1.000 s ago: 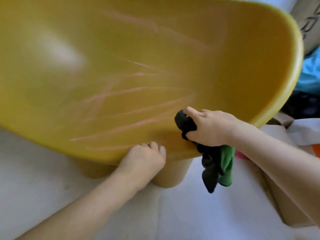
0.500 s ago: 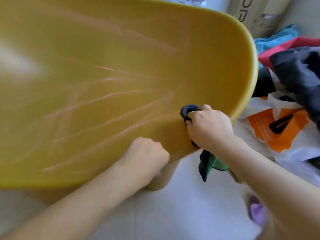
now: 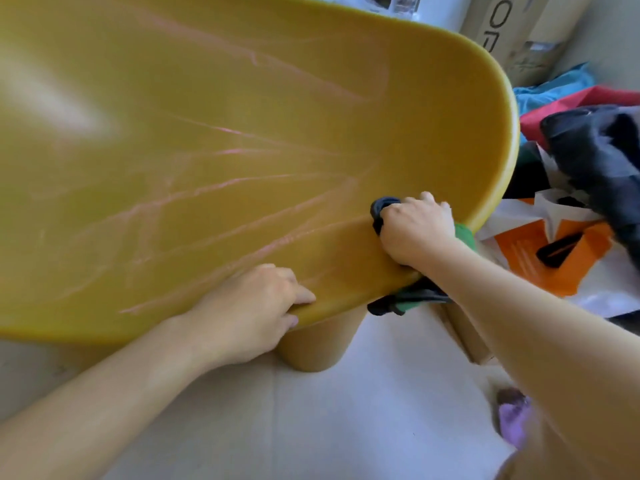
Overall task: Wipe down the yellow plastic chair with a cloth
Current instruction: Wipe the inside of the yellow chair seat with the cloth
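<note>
Cardboard box [image 3: 519, 26]: partial dark letters, "OP" legible.

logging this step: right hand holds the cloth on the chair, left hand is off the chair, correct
Not quite: in the head view the left hand grips the edge of the chair, not off it. The right hand does hold the cloth on the chair.

This looks like a lived-in room of a home, a cluttered corner rather than a workplace. A moulded yellow plastic chair [image 3: 242, 150] stands on a pale floor [image 3: 346, 427]. Beside it lie a heap of loose clothes [image 3: 595, 157] in blue, red and dark fabric, an orange-and-white shopping bag [image 3: 540, 251] and a printed cardboard box [image 3: 512, 32].
</note>
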A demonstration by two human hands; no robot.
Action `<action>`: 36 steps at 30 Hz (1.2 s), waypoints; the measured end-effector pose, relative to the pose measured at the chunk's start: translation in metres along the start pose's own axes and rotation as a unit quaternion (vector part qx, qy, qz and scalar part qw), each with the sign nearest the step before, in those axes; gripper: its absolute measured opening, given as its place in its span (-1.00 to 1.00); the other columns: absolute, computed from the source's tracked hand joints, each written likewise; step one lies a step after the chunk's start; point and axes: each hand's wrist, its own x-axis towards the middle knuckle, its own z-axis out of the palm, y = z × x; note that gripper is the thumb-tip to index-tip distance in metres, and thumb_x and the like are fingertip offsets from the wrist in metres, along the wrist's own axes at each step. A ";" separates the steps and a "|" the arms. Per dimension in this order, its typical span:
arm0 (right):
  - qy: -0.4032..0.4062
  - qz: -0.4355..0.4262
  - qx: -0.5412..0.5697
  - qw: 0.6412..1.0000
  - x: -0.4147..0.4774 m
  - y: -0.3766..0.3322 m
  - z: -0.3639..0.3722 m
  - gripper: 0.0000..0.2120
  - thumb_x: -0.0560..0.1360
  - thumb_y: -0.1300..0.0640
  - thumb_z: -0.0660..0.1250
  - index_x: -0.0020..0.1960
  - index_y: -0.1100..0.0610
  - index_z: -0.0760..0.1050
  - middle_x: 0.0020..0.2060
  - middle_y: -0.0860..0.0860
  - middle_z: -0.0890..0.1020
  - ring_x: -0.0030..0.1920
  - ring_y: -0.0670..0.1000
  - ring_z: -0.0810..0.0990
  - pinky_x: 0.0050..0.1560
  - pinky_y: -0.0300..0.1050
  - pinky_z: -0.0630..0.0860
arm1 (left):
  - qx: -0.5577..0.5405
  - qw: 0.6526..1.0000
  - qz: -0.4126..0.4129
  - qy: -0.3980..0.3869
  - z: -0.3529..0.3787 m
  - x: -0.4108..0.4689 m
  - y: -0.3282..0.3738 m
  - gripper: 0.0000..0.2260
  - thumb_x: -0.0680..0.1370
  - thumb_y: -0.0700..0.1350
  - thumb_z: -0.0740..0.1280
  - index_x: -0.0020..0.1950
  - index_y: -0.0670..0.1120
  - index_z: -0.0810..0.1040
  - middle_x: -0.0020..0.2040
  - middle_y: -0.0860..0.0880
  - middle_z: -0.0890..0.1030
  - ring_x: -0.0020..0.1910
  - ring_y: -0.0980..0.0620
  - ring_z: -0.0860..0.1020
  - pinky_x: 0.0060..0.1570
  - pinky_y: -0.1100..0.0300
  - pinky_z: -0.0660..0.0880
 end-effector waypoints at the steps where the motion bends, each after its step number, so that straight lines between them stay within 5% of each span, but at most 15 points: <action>1: -0.008 -0.022 0.041 0.999 -0.004 -0.022 0.003 -0.76 0.56 0.13 0.11 0.11 0.05 0.51 0.03 0.09 0.59 0.12 0.18 0.47 -0.11 -0.03 0.29 | -0.017 1.000 -0.005 -0.008 -0.002 0.000 -0.002 -0.68 0.53 0.02 0.31 0.29 0.16 0.50 0.16 0.14 0.52 0.18 0.07 0.46 0.16 0.10 0.42; 6: -0.062 -0.195 0.195 0.959 -0.035 -0.092 -0.005 -0.75 0.48 0.12 0.23 0.11 -0.01 0.57 -0.19 0.05 0.56 -0.15 0.16 0.56 -0.25 -0.14 0.39 | -0.069 0.996 -0.051 -0.017 -0.013 0.000 -0.009 -0.83 0.45 0.02 0.41 0.04 0.12 0.65 -0.08 0.16 0.63 0.01 0.12 0.55 0.01 0.19 0.49; 9: -0.106 -0.066 0.125 0.984 0.002 -0.014 -0.010 -0.72 0.46 0.14 0.25 0.14 0.06 0.55 -0.12 0.08 0.58 -0.12 0.16 0.57 -0.17 -0.09 0.54 | -0.066 0.994 -0.081 -0.029 -0.019 -0.008 -0.024 -0.77 0.44 0.10 0.43 0.08 0.11 0.63 -0.14 0.22 0.58 -0.18 0.27 0.49 -0.15 0.37 0.42; 12: -0.067 0.036 0.084 0.994 0.009 0.009 -0.012 -0.77 0.46 0.14 0.23 0.08 0.12 0.55 -0.21 0.08 0.54 -0.18 0.16 0.53 -0.24 -0.10 0.50 | -0.057 0.992 -0.109 -0.040 -0.022 -0.014 -0.039 -0.76 0.41 0.17 0.43 0.01 0.13 0.64 -0.06 0.20 0.61 -0.12 0.21 0.50 -0.10 0.28 0.45; 14: -0.066 -0.064 0.173 0.981 -0.013 -0.055 -0.002 -0.78 0.47 0.09 0.24 0.07 0.05 0.57 -0.18 0.07 0.59 -0.16 0.15 0.55 -0.22 -0.12 0.49 | -0.049 0.992 -0.111 -0.036 -0.022 -0.010 -0.041 -0.78 0.39 0.16 0.45 -0.01 0.15 0.60 -0.08 0.20 0.56 -0.12 0.17 0.46 -0.14 0.27 0.38; 17: -0.122 -0.221 0.323 0.912 -0.037 -0.119 -0.008 -0.83 0.46 0.11 0.27 -0.02 0.02 0.62 -0.12 0.07 0.65 -0.10 0.14 0.59 -0.18 -0.08 0.51 | -0.025 0.995 -0.097 0.003 -0.020 -0.004 -0.044 -0.86 0.41 0.03 0.43 -0.12 0.14 0.49 -0.15 0.15 0.44 -0.08 0.07 0.46 -0.14 0.19 0.36; 19: -0.148 -0.227 0.256 0.928 -0.010 -0.089 -0.007 -0.86 0.45 0.16 0.28 -0.07 0.08 0.60 -0.19 0.09 0.63 -0.11 0.17 0.59 -0.17 -0.06 0.51 | -0.030 0.996 -0.088 -0.002 -0.019 -0.005 -0.047 -0.88 0.45 0.05 0.39 -0.04 0.16 0.52 -0.10 0.18 0.47 -0.04 0.12 0.46 -0.04 0.20 0.41; 22: -0.100 -0.045 0.111 0.988 0.041 -0.001 -0.009 -0.81 0.49 0.09 0.25 0.03 0.15 0.53 -0.13 0.09 0.53 0.04 0.15 0.52 -0.11 -0.07 0.43 | -0.053 0.997 -0.054 -0.017 -0.011 -0.009 -0.045 -0.76 0.49 0.16 0.32 0.11 0.15 0.59 0.03 0.19 0.54 0.04 0.18 0.48 0.08 0.24 0.42; 25: -0.067 0.058 0.106 0.990 0.065 0.009 0.003 -0.81 0.50 -0.02 0.22 0.01 0.06 0.48 -0.06 0.09 0.52 0.08 0.17 0.49 -0.01 0.01 0.48 | -0.067 0.997 -0.020 -0.015 -0.004 -0.010 -0.037 -0.72 0.50 0.22 0.27 0.13 0.15 0.61 0.05 0.16 0.58 0.09 0.15 0.49 0.09 0.12 0.46; 29: -0.055 -0.128 0.089 0.986 0.119 -0.056 0.142 -0.60 0.14 -0.48 0.19 -0.16 -0.27 0.43 -0.32 -0.14 0.58 -0.32 0.08 0.59 -0.15 0.24 0.52 | -0.052 0.997 -0.061 -0.001 -0.005 -0.002 -0.042 -0.66 0.34 0.28 0.23 -0.07 0.15 0.64 -0.10 0.15 0.63 0.00 0.12 0.53 0.02 0.12 0.47; 32: -0.017 -0.211 0.132 0.968 0.044 -0.086 0.062 -0.78 0.33 -0.20 0.27 -0.11 -0.11 0.46 -0.22 -0.06 0.57 -0.16 0.10 0.60 -0.16 -0.03 0.55 | -0.081 0.993 -0.090 -0.011 -0.009 0.002 -0.047 -0.85 0.38 0.15 0.35 -0.14 0.15 0.63 -0.19 0.19 0.60 -0.12 0.16 0.51 -0.08 0.21 0.44; 33: -0.059 -0.250 0.157 0.953 0.023 -0.088 0.032 -0.84 0.39 -0.06 0.29 -0.04 -0.08 0.50 -0.12 -0.01 0.60 -0.08 0.10 0.58 -0.09 -0.03 0.56 | -0.087 0.993 -0.084 -0.015 -0.012 0.003 -0.045 -0.86 0.42 0.12 0.37 -0.06 0.17 0.61 -0.15 0.21 0.57 -0.14 0.20 0.47 -0.09 0.27 0.39; 36: -0.079 -0.119 0.075 0.987 0.042 -0.020 0.013 -0.73 0.47 0.12 0.23 0.16 -0.03 0.48 0.10 0.06 0.56 0.14 0.15 0.49 0.00 0.02 0.57 | -0.116 0.992 -0.053 0.001 -0.011 0.002 -0.035 -0.70 0.48 0.18 0.32 0.20 0.20 0.52 0.01 0.23 0.52 -0.12 0.22 0.41 -0.04 0.32 0.35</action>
